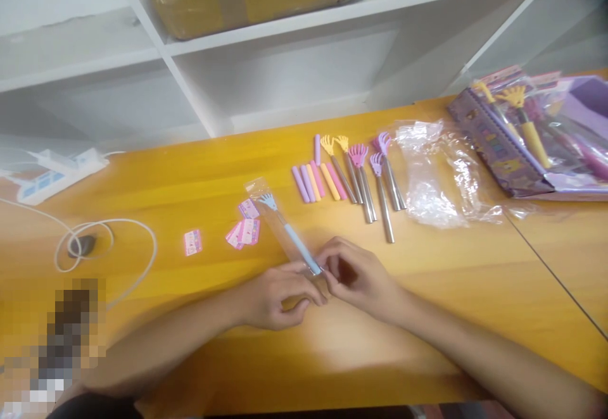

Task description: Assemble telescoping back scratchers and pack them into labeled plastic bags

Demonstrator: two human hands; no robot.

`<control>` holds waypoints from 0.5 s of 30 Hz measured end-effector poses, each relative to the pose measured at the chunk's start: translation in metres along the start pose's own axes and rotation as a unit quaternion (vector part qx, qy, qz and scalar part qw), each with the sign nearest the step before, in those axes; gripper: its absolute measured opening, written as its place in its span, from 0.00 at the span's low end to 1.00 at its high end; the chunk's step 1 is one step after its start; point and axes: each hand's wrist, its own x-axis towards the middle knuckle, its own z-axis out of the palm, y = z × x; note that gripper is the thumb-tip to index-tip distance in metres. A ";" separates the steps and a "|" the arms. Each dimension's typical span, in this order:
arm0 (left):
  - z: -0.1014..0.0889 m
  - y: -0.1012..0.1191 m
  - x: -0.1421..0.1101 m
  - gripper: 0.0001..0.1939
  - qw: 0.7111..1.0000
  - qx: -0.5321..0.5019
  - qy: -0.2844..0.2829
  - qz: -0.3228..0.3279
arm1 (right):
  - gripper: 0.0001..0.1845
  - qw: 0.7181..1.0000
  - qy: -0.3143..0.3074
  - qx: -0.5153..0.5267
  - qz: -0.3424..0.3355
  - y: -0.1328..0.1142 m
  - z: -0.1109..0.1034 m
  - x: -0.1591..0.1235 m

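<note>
A blue back scratcher point(289, 232) lies in a narrow clear plastic sleeve on the yellow table point(190, 178), its claw end pointing away from me. My left hand point(278, 295) and my right hand point(354, 273) both pinch the near end of the sleeve, fingers curled and closed around it. Small pink label cards point(244, 228) lie just left of the sleeve, and one more pink card point(192, 242) sits further left.
Behind my hands lie several metal back scratchers point(368, 178) with pink, purple and yellow claws beside loose pastel handles point(316, 181). Crumpled clear plastic bags point(437, 172) and a purple display box point(532, 134) are at right. A power strip point(57, 175) and white cable point(109, 242) are at left.
</note>
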 end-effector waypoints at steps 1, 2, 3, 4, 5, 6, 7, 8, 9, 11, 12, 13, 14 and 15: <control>0.000 -0.001 -0.001 0.16 1.000 0.001 -0.001 -0.001 | 0.07 1.000 0.002 0.000 0.000 0.001 0.001 0.000; 0.001 -0.001 -0.001 0.16 1.000 0.001 -0.002 -0.001 | 0.07 1.000 0.003 -0.001 0.000 0.002 0.002 -0.001; 0.001 -0.001 -0.001 0.16 1.000 0.001 -0.002 -0.002 | 0.07 1.000 0.002 -0.002 0.001 0.003 0.003 -0.001; 0.001 -0.001 -0.001 0.16 1.000 0.002 -0.002 -0.004 | 0.07 1.000 0.001 -0.003 0.002 0.003 0.004 -0.002; 0.001 -0.001 -0.001 0.16 1.000 0.003 -0.003 -0.005 | 0.07 1.000 -0.001 -0.003 0.003 0.003 0.005 -0.002; 0.001 -0.001 -0.001 0.15 1.000 0.004 -0.003 -0.006 | 0.07 1.000 -0.003 -0.003 0.004 0.003 0.005 -0.003; 0.001 0.000 0.000 0.15 1.000 0.004 -0.003 -0.004 | 0.07 1.000 -0.005 -0.002 0.004 0.003 0.005 -0.004; 0.000 0.000 0.001 0.15 1.000 0.003 -0.005 0.001 | 0.08 1.000 -0.007 -0.001 0.004 0.003 0.004 -0.004; 0.000 0.001 0.002 0.14 1.000 0.002 -0.007 0.008 | 0.09 1.000 -0.007 0.000 0.003 0.003 0.004 -0.004; -0.003 0.003 0.005 0.11 1.000 -0.002 -0.015 0.018 | 0.10 1.000 0.001 -0.002 0.002 0.002 0.002 -0.004; -0.005 0.003 0.005 0.10 1.000 -0.009 -0.019 0.016 | 0.11 1.000 0.008 -0.007 0.000 0.001 0.001 -0.003; -0.007 0.004 0.006 0.10 0.999 -0.022 -0.026 0.008 | 0.11 1.000 0.017 -0.013 -0.002 0.001 -0.001 -0.002; -0.009 0.004 0.006 0.10 0.998 -0.043 -0.034 -0.008 | 0.11 0.999 0.029 -0.019 -0.006 0.001 -0.002 -0.002; -0.011 0.004 0.006 0.12 0.996 -0.070 -0.041 -0.027 | 0.11 0.999 0.040 -0.026 -0.009 0.001 -0.003 -0.001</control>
